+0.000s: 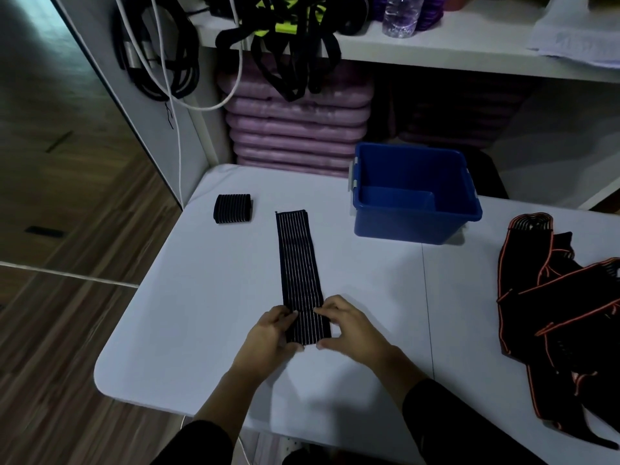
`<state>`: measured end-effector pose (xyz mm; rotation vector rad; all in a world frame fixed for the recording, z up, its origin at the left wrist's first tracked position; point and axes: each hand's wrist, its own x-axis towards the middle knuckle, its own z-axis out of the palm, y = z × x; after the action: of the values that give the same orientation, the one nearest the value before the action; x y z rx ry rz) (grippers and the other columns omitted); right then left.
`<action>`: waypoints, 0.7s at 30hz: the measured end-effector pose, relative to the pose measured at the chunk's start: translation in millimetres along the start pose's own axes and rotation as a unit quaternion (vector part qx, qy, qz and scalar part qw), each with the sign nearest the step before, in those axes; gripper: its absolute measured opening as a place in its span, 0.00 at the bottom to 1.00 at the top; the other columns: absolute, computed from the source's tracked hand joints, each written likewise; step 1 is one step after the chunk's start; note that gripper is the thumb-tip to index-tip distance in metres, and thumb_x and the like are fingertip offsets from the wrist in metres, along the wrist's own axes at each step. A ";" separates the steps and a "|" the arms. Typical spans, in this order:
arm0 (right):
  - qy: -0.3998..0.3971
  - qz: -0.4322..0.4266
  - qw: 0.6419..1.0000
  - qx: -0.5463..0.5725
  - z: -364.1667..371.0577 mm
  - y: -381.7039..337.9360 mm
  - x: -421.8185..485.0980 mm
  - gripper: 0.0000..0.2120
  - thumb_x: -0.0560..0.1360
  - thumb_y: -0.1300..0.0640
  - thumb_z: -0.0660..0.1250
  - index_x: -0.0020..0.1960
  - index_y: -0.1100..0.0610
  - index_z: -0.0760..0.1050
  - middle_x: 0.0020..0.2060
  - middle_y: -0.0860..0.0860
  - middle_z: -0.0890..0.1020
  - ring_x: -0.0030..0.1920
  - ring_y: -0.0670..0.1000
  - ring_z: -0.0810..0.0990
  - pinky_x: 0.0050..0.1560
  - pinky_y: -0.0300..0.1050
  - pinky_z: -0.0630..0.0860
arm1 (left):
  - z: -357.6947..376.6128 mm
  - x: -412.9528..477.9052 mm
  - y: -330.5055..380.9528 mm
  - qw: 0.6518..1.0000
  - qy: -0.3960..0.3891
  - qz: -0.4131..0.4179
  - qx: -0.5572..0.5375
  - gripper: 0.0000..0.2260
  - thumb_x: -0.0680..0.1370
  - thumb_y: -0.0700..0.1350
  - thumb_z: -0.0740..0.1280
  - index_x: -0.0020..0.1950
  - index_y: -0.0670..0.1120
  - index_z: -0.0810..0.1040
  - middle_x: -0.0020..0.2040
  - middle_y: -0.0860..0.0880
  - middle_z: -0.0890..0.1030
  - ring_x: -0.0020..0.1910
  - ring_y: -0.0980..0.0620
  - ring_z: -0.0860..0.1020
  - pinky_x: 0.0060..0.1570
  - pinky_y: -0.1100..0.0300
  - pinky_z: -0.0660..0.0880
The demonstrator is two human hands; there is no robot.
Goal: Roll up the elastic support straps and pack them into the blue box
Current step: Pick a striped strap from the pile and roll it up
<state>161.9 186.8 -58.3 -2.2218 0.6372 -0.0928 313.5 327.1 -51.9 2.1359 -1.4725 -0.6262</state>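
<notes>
A dark striped elastic strap (299,263) lies flat and lengthwise on the white table (188,297), its far end pointing toward the shelf. My left hand (271,333) pinches the near end's left edge, and my right hand (349,327) pinches its right edge, thumbs at the near end. A rolled dark strap (233,208) sits at the table's far left. The blue box (416,196) stands open at the far side, nothing visible inside it.
A heap of black straps with orange edging (563,317) covers the table's right side. Behind the table, a white shelf (436,48) holds hanging black straps, a water bottle (401,15) and stacked purple mats (298,125). Wooden floor lies to the left.
</notes>
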 end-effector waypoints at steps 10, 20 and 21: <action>-0.039 -0.057 0.995 -0.069 -7.1 1.9 -2.1 0.25 0.75 0.50 0.67 0.69 0.56 0.68 0.63 0.49 0.71 0.63 0.45 0.67 0.65 0.34 0.64 | -11.7 2.5 -3.1 0.993 -0.013 0.085 0.083 0.30 0.72 0.64 0.56 0.60 0.42 0.77 0.55 0.46 0.79 0.54 0.49 0.77 0.55 0.60 0.73; 0.048 0.060 0.995 0.064 -7.9 -12.7 24.3 0.15 0.77 0.46 0.62 0.59 0.52 0.74 0.49 0.48 0.80 0.51 0.47 0.77 0.55 0.44 0.75 | -18.5 20.4 4.2 0.991 0.019 -0.104 -0.082 0.09 0.75 0.47 0.68 0.52 0.43 0.78 0.40 0.50 0.76 0.37 0.55 0.74 0.36 0.71 0.66; 0.063 0.074 0.992 0.080 -7.2 -13.6 27.6 0.15 0.77 0.45 0.62 0.58 0.52 0.74 0.46 0.47 0.80 0.48 0.47 0.78 0.53 0.46 0.76 | -17.3 23.3 5.4 0.986 0.040 -0.131 -0.099 0.08 0.75 0.45 0.68 0.51 0.43 0.76 0.37 0.51 0.76 0.34 0.55 0.73 0.35 0.68 0.67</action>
<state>189.6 176.3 -47.4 -2.0186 0.8323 -0.2023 327.5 305.6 -37.5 2.1847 -1.0490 -0.7374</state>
